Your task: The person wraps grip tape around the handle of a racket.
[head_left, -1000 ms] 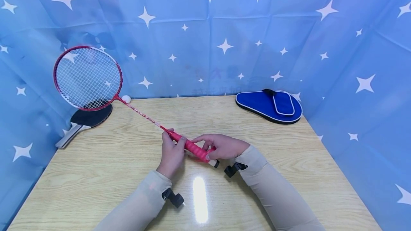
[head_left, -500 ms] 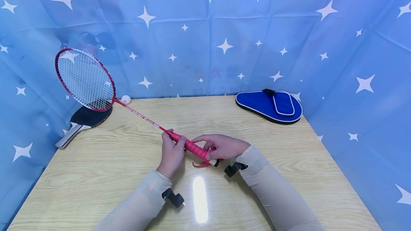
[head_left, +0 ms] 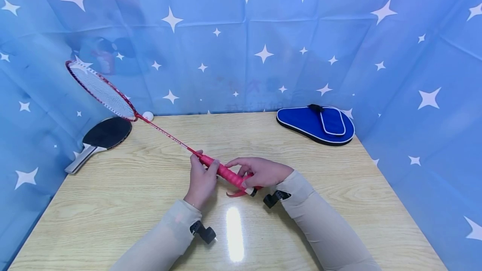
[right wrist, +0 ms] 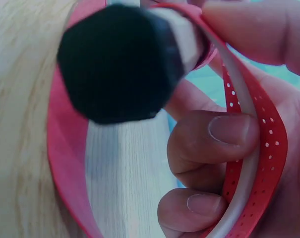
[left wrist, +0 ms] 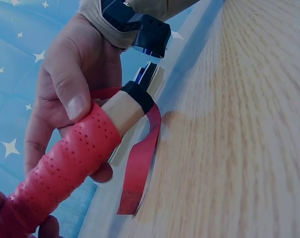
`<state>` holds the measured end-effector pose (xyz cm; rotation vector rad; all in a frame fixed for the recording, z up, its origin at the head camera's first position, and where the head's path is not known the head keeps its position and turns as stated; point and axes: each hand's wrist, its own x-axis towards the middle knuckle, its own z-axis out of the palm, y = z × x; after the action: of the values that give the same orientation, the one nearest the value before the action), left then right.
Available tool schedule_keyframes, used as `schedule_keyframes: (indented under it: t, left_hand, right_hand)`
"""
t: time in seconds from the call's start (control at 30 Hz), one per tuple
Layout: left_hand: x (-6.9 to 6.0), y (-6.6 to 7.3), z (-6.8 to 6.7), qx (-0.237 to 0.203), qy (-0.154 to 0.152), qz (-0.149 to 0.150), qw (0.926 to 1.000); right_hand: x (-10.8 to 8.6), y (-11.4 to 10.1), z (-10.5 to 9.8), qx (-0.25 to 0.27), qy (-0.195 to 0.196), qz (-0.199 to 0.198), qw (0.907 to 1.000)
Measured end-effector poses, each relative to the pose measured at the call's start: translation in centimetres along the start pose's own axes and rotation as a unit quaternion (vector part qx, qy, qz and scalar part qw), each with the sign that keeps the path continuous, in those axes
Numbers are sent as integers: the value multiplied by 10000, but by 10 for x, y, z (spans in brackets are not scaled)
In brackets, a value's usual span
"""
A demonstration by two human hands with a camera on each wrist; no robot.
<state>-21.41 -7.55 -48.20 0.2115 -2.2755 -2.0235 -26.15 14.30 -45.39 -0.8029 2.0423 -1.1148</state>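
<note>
A badminton racket [head_left: 229, 175] slants up and left across the head view, its strung head raised and turned nearly edge-on. My left hand [head_left: 202, 182] holds the upper part of its handle between thumb and fingers. At the butt end, my right hand [head_left: 265, 172] has its thumb against the handle, with curled fingers gripping red perforated grip tape [right wrist: 270, 131]. Overlapping turns of tape wrap most of the handle. A short bare pale section [left wrist: 122, 111] shows before the black butt cap [right wrist: 115, 64]. The loose tape tail [left wrist: 139, 171] hangs down beside the cap.
On the left lies a black table tennis bat [head_left: 107, 133], with a white ball [head_left: 148, 116] at the table's back edge. A blue bat case [head_left: 301, 121] sits at the back right. Starry blue cloth [head_left: 226, 45] walls in the wooden table [head_left: 339, 187].
The racket has turned about its long axis, so its head goes from face-on to nearly edge-on. The tape tail now shows below the butt. Both hands stay in place.
</note>
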Motion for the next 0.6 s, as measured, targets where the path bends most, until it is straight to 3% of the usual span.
schedule_keyframes:
  t: [0.4,0.6]
  left_hand:
    - [-1,-1,-1,161,-4,97,9998]
    - [0,-1,0,-129,2,27,9999]
  right_hand:
    - [1,4,0,-99,82,92,9999]
    - [0,1,0,-54,92,208,9997]
